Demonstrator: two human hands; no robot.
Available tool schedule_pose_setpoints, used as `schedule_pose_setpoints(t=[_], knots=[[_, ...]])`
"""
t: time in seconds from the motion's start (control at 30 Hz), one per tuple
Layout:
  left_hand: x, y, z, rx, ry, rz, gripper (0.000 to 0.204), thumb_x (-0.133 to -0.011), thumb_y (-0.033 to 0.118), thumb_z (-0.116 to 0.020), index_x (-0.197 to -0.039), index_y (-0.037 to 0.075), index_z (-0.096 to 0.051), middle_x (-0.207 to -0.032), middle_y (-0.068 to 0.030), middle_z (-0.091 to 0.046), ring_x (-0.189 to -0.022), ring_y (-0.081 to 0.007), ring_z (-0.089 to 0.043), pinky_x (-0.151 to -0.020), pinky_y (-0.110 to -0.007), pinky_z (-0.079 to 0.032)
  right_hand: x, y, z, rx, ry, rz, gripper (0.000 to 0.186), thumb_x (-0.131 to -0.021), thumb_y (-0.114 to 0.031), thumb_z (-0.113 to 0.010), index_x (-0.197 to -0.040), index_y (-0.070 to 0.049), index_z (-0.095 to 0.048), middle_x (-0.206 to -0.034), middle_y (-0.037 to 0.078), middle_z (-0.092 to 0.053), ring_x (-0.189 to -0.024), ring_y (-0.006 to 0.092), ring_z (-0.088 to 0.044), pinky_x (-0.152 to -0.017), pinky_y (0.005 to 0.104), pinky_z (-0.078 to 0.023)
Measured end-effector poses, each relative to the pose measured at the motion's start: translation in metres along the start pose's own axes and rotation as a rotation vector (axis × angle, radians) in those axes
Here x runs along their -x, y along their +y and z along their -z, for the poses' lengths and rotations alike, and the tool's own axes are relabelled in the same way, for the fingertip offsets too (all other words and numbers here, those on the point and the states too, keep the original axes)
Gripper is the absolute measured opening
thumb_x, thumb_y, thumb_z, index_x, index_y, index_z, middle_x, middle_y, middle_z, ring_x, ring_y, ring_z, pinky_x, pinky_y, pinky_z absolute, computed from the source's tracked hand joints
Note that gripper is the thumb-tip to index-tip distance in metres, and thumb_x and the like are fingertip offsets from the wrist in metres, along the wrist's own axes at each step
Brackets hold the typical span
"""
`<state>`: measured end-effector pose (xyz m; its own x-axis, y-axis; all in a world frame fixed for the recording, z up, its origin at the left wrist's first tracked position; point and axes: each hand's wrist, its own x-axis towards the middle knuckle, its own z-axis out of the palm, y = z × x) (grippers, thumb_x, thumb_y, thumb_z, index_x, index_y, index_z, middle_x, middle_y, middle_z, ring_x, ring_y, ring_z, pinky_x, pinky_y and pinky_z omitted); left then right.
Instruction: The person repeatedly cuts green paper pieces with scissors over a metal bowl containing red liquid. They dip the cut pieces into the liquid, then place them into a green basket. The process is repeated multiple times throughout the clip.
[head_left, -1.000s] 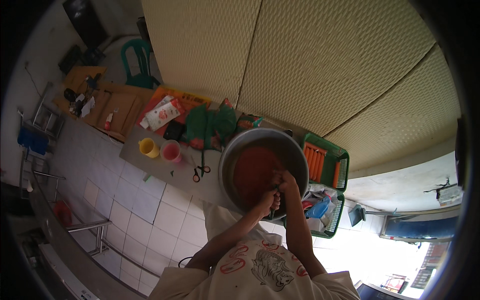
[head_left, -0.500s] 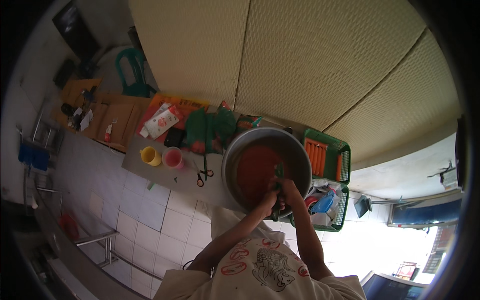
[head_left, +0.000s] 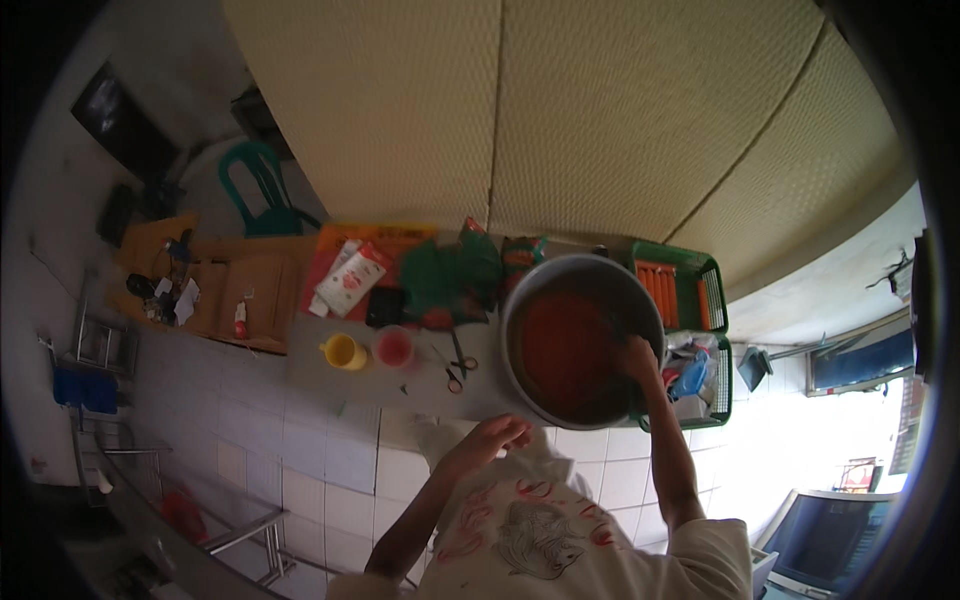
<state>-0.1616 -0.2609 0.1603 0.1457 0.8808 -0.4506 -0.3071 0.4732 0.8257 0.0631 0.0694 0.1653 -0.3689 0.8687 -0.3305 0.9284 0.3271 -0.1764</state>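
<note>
My right hand [head_left: 636, 355] is inside a large metal pot [head_left: 532, 405] that holds reddish-orange liquid [head_left: 560, 345]. Its fingers are closed on a dark green object [head_left: 618, 325], blurred and partly hidden. My left hand [head_left: 500, 437] is outside the pot, just below its lower-left rim near the counter's edge, with fingers loosely bent and apart. On the grey counter [head_left: 430, 390] left of the pot lie scissors [head_left: 455, 370], a yellow cup [head_left: 345, 352], a pink cup [head_left: 394, 348], green bags [head_left: 440, 275] and a white-and-red packet [head_left: 350, 278].
Green baskets [head_left: 715, 285] right of the pot hold several orange tubes [head_left: 660, 290] and mixed bags [head_left: 690, 375]. A padded wall [head_left: 580, 120] rises behind. A green chair [head_left: 255, 190] and cardboard-topped table [head_left: 270, 290] stand at upper left, steel rails [head_left: 240, 540] at lower left.
My left hand has left the green object and moved out of the pot. My right hand has stayed inside it. The view has shifted, so the counter appears further right and lower.
</note>
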Motion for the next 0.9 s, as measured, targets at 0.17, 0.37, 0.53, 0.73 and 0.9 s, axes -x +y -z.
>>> schedule_pose_setpoints(t=[0.17, 0.37, 0.53, 0.73, 0.9], knots=[[0.093, -0.015, 0.101, -0.033, 0.292, -0.080, 0.039, -0.112, 0.036, -0.059, -0.131, 0.003, -0.067, -0.113, -0.0065, -0.073, -0.106, -0.0153, -0.067, -0.097, -0.033, -0.052, 0.048, -0.074, 0.014, -0.969, 0.230, -0.074, 0.037, -0.100, -0.036, -0.067, -0.116, -0.005, -0.079, -0.091, 0.006, -0.073, -0.077, 0.0208, -0.070, -0.077, 0.0392, -0.057], [0.163, -0.009, 0.200, -0.158, 0.384, -0.108, 0.039, -0.112, 0.037, -0.058, -0.130, 0.003, -0.067, -0.113, -0.0066, -0.073, -0.105, -0.0155, -0.066, -0.096, -0.032, -0.050, 0.087, -0.248, -0.106, -1.670, -0.092, 0.060, 0.034, -0.101, -0.032, -0.056, -0.121, -0.007, -0.069, -0.087, 0.009, -0.068, -0.078, 0.0212, -0.069, -0.075, 0.0380, -0.058], [0.195, 0.017, 0.233, -0.234, 0.393, -0.081, 0.037, -0.113, 0.036, -0.058, -0.131, 0.005, -0.066, -0.114, -0.0057, -0.073, -0.106, -0.0151, -0.066, -0.095, -0.032, -0.050, 0.075, -0.326, -0.256, -1.296, 0.152, -0.466, 0.040, -0.093, -0.021, -0.067, -0.127, 0.002, -0.067, -0.106, 0.020, -0.075, -0.099, 0.0346, -0.071, -0.090, 0.0467, -0.055], [0.199, 0.001, 0.244, -0.219, 0.366, -0.036, 0.037, -0.113, 0.036, -0.058, -0.130, 0.004, -0.067, -0.113, -0.0055, -0.073, -0.104, -0.0143, -0.066, -0.094, -0.031, -0.050, 0.050, -0.334, -0.313, -0.852, 0.371, -0.319, 0.061, -0.087, -0.029, -0.079, -0.139, -0.002, -0.060, -0.125, 0.024, -0.069, -0.119, 0.0463, -0.062, -0.106, 0.0515, -0.049], [0.199, -0.016, 0.244, -0.301, 0.289, -0.045, 0.038, -0.114, 0.035, -0.057, -0.131, 0.002, -0.066, -0.114, -0.0066, -0.073, -0.106, -0.0148, -0.067, -0.094, -0.031, -0.051, 0.077, -0.330, -0.279, -0.670, 0.543, -0.196, 0.066, -0.086, -0.031, -0.081, -0.140, -0.001, -0.058, -0.140, 0.025, -0.058, -0.141, 0.0473, -0.041, -0.119, 0.0572, -0.034]])
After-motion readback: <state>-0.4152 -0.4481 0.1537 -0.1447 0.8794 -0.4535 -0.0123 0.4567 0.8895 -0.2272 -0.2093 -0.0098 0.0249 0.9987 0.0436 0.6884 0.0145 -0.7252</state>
